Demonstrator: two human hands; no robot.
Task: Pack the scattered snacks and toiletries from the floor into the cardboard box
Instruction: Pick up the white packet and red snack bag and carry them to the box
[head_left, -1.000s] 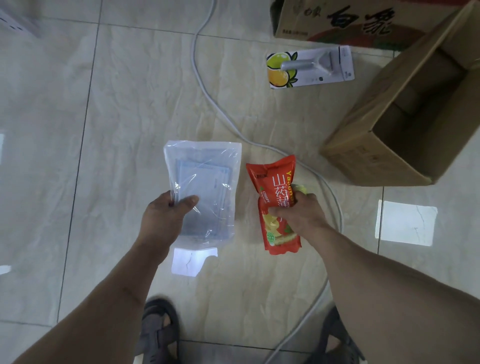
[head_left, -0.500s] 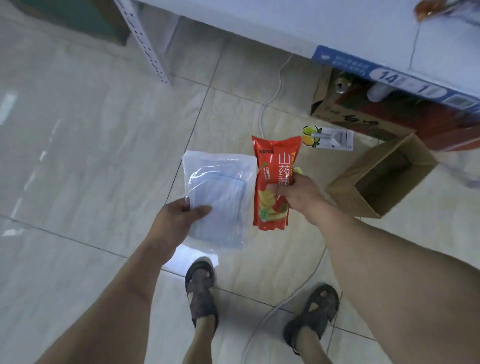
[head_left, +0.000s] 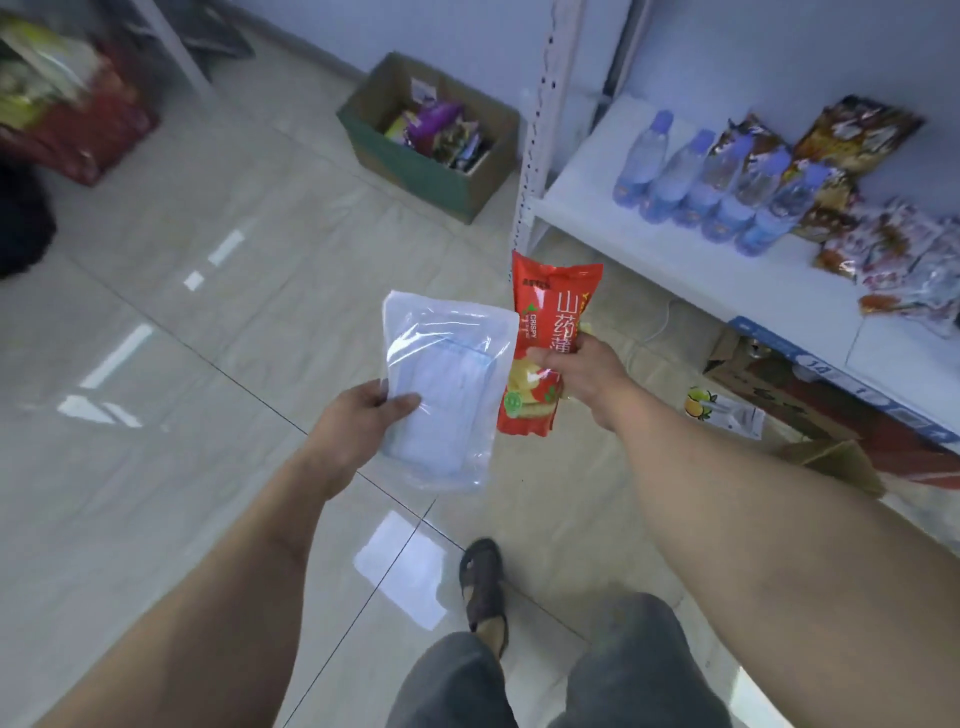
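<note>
My left hand (head_left: 358, 421) grips a clear plastic pouch with pale blue contents (head_left: 447, 384) by its lower left edge, held up above the tiled floor. Just to its right, my right hand (head_left: 582, 369) grips a red crisp snack bag (head_left: 545, 332) around its middle, upright. A cardboard box (head_left: 431, 171) holding several snack packets stands far ahead on the floor by the shelf post. Another cardboard box (head_left: 831, 462) lies at the lower right beside the shelf, only its edge showing. A carded item with a lemon picture (head_left: 722, 410) lies on the floor near it.
A white metal shelf (head_left: 675, 249) on the right carries several water bottles (head_left: 701, 182) and snack packs (head_left: 893, 244). A printed carton (head_left: 789, 384) sits under the shelf. Red bags (head_left: 78, 119) are at the far left. My sandalled foot (head_left: 483, 582) is on the tiles below.
The view has lifted from the floor to the room. Both hands have risen with the pouch and red bag; the near box has slid to the lower right edge.
</note>
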